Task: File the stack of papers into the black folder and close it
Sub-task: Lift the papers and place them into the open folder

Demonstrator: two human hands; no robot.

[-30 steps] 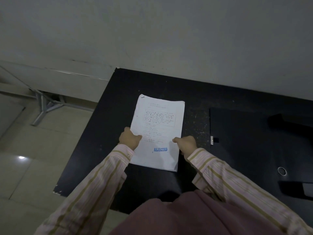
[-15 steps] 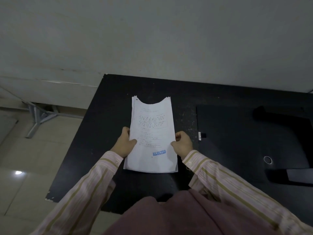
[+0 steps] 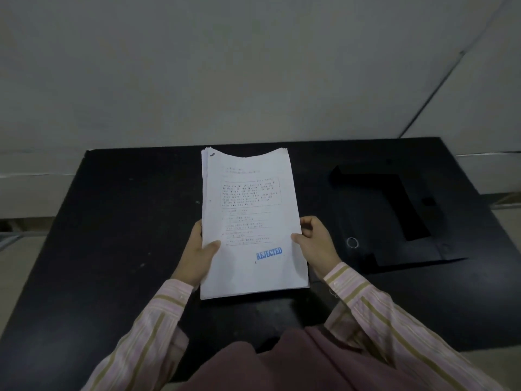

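A stack of white papers with printed text and a blue "REJECTED" stamp is held up off the black table, its top edge sagging in the middle. My left hand grips the stack's left edge, thumb on the top sheet. My right hand grips the right edge the same way. The black folder lies on the table to the right of the stack, with a metal ring hole near its left side. It is hard to tell its parts apart against the dark table.
The table's far edge meets a pale wall. Its left edge drops to a tiled floor. My striped sleeves and a maroon garment fill the bottom of the view.
Both hands have closed on the stack's sides and lifted it off the table toward me. The view has swung left, so the folder now sits further right.
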